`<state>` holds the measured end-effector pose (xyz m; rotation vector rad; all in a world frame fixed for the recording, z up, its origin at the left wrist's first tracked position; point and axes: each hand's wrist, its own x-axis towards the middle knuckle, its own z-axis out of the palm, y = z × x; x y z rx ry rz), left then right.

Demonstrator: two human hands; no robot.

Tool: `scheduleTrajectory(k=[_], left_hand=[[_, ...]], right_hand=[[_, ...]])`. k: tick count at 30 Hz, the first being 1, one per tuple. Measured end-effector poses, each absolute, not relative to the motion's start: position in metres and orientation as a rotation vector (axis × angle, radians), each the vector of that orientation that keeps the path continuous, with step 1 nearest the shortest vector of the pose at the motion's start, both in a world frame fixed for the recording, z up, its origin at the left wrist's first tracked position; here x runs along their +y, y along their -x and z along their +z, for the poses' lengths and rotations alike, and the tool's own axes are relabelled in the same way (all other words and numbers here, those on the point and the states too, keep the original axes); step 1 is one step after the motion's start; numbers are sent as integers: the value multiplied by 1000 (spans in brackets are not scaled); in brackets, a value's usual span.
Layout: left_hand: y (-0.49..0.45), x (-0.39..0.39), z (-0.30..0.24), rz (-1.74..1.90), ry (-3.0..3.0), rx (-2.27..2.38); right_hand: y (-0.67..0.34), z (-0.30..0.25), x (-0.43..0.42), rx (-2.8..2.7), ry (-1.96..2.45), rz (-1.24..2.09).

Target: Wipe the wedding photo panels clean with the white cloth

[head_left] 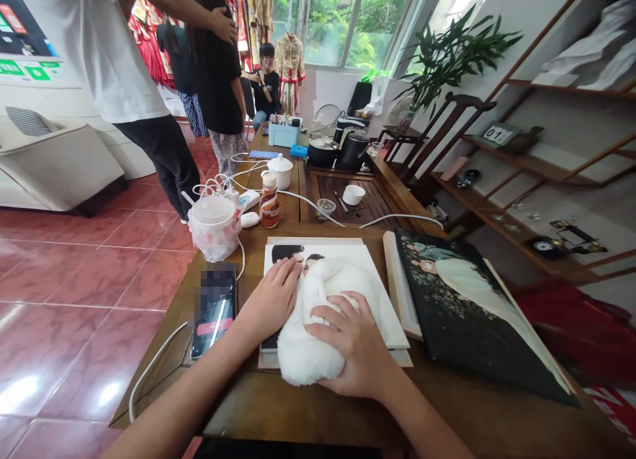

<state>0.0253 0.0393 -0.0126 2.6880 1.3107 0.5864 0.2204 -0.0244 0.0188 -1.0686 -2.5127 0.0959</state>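
My right hand grips a bunched white fluffy cloth, its fingers curled over the top. The cloth rests on a square photo panel or album that shows two people's heads. My left hand lies on the panel's left part with fingers stretched out, beside the cloth and holding nothing. Much of the picture is hidden under the cloth and my hands. To the right, a large dark photo album or box lid with a figure in pale dress leans on a light-edged piece.
A phone with a cable lies left on the wooden table. Behind it stand a plastic-wrapped tub, a brown bottle, a white lidded cup and a tea tray. Several people are farther back; shelves stand right.
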Motion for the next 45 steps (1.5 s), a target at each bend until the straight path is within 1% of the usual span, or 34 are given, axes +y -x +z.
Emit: scheduleTrajectory(k=[10,20,23,31,35,39,45], left_hand=[[-25,40,-14,604,-2670,1322],[-26,40,-13,604,-2658,1312],[-24,41,-14,609,-2657,1298],[-18,43,-14,666,-2656,1271],[-17,43,-14,661,-2652,1285],[-18,42,-15,645,-2659,1279],[-19,43,-16,649,-2644,1260]], right_hand=[[-288,25,-32,-2408,1358,-36],[-222,24,-23,-2498,1170,93],[-217,24,-22,-2496,1157,103],[-277,22,-34,-2397,1321,-88],[-290,22,-37,-2365,1413,-127],[-267,24,-31,-2470,1345,-96],[-212,26,-22,-2572,1219,76]])
